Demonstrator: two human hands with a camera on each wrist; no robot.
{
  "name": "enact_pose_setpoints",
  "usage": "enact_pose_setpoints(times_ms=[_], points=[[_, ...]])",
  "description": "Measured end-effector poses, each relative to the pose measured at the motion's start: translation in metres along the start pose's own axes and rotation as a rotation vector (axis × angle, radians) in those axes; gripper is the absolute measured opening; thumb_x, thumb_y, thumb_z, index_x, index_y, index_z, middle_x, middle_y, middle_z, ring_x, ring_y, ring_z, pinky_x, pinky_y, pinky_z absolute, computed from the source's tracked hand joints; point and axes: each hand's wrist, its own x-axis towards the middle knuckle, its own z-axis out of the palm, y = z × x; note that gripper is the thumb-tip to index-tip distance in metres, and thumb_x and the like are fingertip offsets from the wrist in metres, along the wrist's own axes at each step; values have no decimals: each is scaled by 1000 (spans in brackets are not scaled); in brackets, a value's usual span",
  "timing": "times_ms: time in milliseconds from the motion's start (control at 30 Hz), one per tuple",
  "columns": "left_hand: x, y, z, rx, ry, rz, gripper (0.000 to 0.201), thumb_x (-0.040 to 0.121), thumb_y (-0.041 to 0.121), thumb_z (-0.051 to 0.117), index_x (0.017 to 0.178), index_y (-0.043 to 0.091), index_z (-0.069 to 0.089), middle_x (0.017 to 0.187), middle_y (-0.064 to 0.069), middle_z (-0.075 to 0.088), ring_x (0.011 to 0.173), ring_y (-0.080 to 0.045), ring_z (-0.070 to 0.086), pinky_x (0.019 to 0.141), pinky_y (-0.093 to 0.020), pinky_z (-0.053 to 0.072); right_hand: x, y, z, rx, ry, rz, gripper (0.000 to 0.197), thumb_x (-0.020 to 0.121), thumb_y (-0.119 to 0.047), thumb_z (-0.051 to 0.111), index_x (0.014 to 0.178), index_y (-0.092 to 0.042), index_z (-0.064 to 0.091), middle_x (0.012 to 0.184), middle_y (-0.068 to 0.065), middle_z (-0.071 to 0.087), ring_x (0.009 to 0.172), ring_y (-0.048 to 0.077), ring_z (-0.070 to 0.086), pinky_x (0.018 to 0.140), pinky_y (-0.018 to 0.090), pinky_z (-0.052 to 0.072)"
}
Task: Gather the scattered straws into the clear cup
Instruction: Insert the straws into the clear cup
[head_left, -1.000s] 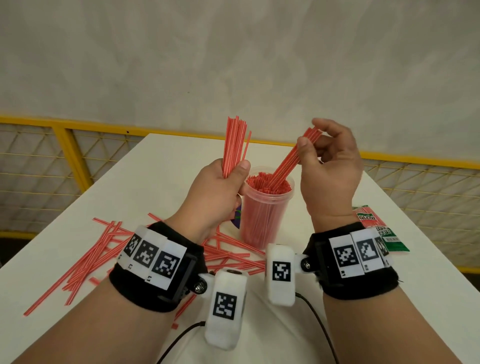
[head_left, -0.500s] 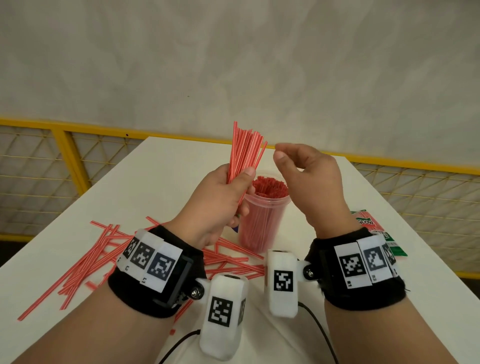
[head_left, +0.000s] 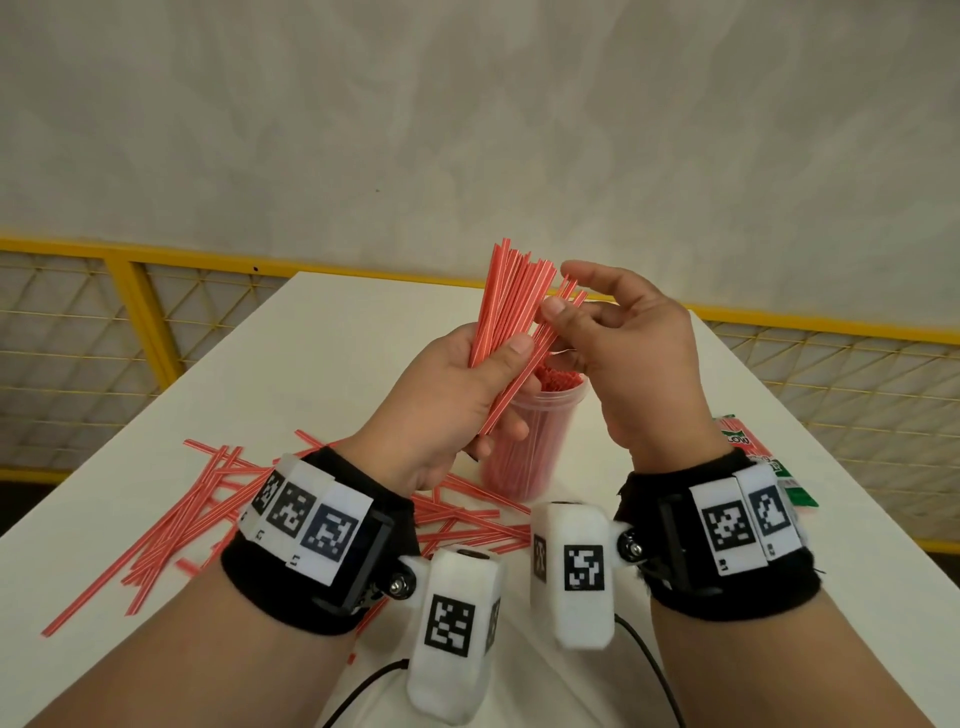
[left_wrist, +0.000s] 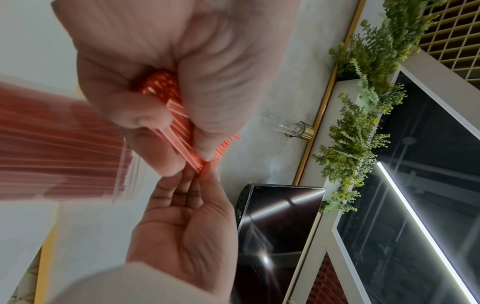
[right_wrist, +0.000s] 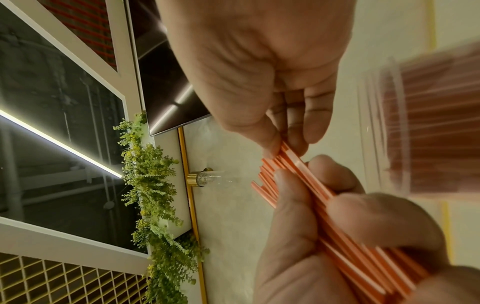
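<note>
Left hand (head_left: 457, 395) grips fanned straw bundle (head_left: 511, 306) above clear cup (head_left: 524, 441); right hand (head_left: 623, 353) pinches few straws off bundle's right edge. Best peel small batch, drop ends-first (cup nearly full). Loose straws (head_left: 171, 525) litter surface (head_left: 322, 332) left. Packet (head_left: 748, 447), far right, reads "LOW", rest illegible.

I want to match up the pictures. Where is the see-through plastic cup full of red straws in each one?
Head view: the clear plastic cup packed with red straws stands on the white table, centre, partly behind the left hand.
Left wrist view: the cup is a blur at the left edge.
Right wrist view: the cup is a blur at the right edge.
Shared landmark: the bundle of red-and-white striped straws gripped by the left hand.
</note>
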Motion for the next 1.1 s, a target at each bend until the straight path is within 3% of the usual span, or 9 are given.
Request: enact_pose_setpoints(times_ms=[100, 300, 433, 633, 733, 800, 900, 1000, 1100], points=[[-1, 0, 0, 19, 9, 8, 27, 95, 40, 55, 115, 22, 58, 78, 2, 72, 50, -14, 62, 36, -20, 38, 0, 0, 0, 34, 2, 16, 25, 84, -7, 72, 105, -19, 65, 81, 27, 68, 65, 19, 68, 55, 25, 53], [2, -1, 0, 98, 106, 42, 17, 98, 39, 51, 107, 25, 55, 78, 10, 70, 57, -16, 69, 36, -22, 43, 4, 2, -3, 111, 80, -22, 25, 84, -4, 71, 102, -21, 66, 63, 4, 66, 69, 16, 68, 57, 27, 53], [4, -4, -2, 110, 180, 64, 9, 99, 38, 50, 102, 29, 52, 93, 6, 67, 58, -16, 69, 38, -22, 44, 9, 3, -9, 184, 224, -119, 27, 85, -3, 70, 102, -23, 64, 62, -2, 68, 71, 14, 69, 63, 31, 55], [5, -5, -3, 151, 186, 102, 10, 99, 38, 48, 101, 29, 52, 95, 6, 68, 57, -13, 66, 39, -22, 43, 12, 11, -16, 67, 366, -324, 31, 84, -6, 71, 102, -30, 64, 61, -6, 67, 68, 11, 67, 66, 34, 58], [4, -5, -2, 182, 171, 119, 10, 100, 38, 48, 103, 29, 51, 96, 6, 68, 58, -13, 66, 39, -22, 42, 14, 21, -16, -162, 265, -303, 33, 83, -8, 72, 99, -36, 66, 66, -7, 69, 66, 13, 66, 71, 40, 58], [5, -6, -2, 184, 171, 122, 8, 100, 37, 48, 103, 29, 51, 96, 5, 68, 58, -12, 66, 38, -22, 43, 14, 27, -15, -404, 102, -188, 23, 83, -15, 73, 95, -34, 70, 73, -9, 71, 70, 7, 66, 75, 34, 55], [5, -7, -2, 187, 179, 125, 10, 100, 36, 48, 105, 27, 51, 93, 7, 68, 57, -11, 65, 38, -22, 43, 11, 33, -14, -745, -101, -69, 6, 85, -30, 70, 89, -30, 75, 93, -12, 72, 88, 5, 64, 76, 22, 48], [6, -7, -3, 178, 181, 125, 10, 100, 36, 49, 105, 29, 52, 91, 8, 69, 57, -10, 65, 39, -22, 44, 12, 31, -16, -749, -143, 0, 13, 87, -32, 69, 93, -24, 76, 114, -11, 69, 106, 8, 61, 89, 27, 44], [7, -8, -4, 169, 176, 118, 14, 100, 37, 49, 109, 27, 52, 92, 7, 69, 60, -10, 65, 41, -23, 45, 13, 27, -20, -724, -183, 49, 8, 84, -23, 71, 80, -23, 78, 120, -12, 67, 106, 3, 59, 89, 24, 40]])
